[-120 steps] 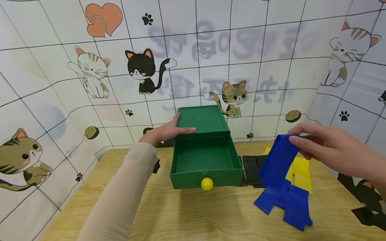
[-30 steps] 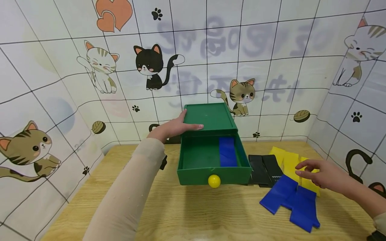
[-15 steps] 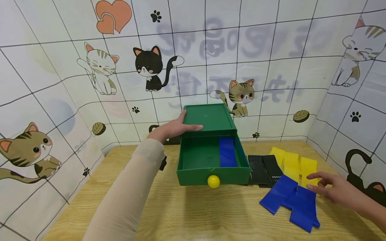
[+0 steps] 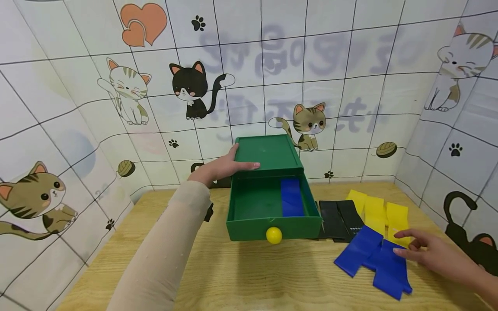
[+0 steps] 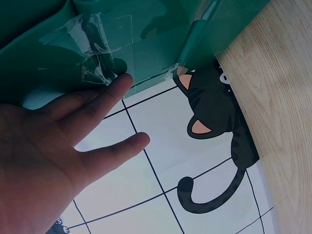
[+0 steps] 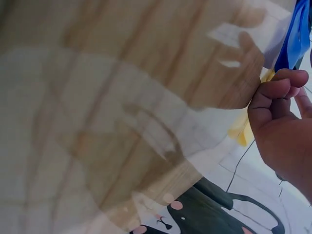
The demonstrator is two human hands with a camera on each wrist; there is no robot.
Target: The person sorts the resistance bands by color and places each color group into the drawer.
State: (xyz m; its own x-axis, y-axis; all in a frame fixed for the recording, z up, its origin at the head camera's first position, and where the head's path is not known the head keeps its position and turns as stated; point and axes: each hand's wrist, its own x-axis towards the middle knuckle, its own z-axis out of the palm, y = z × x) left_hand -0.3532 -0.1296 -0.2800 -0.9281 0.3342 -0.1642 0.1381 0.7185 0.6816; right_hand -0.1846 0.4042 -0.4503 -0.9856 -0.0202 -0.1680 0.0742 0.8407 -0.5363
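My left hand [image 4: 221, 168] rests on the left side of the green drawer box [image 4: 268, 153], thumb along the top. Its fingers lie straight by the taped side in the left wrist view. The box's green drawer [image 4: 253, 226] is pulled out, with a yellow ball knob [image 4: 274, 235] on its front. Inside, along the right wall, lies a folded blue plastic strip [image 4: 292, 198]. At the right, my right hand [image 4: 433, 252] holds nothing; thumb and index finger are apart by the edge of the folded blue plastic pieces [image 4: 391, 268], which overlap each other on the table.
Folded yellow plastic pieces [image 4: 375, 211] lie behind the blue ones. Folded black pieces [image 4: 338, 220] lie just right of the drawer. The wooden table [image 4: 249, 276] meets a cat-patterned wall covering [image 4: 249, 108] at the back and sides.
Four seconds ago my right hand held a folded blue strip in the air; the strip now lies in the drawer. The right hand has come down to the blue pieces. My left hand stays put.
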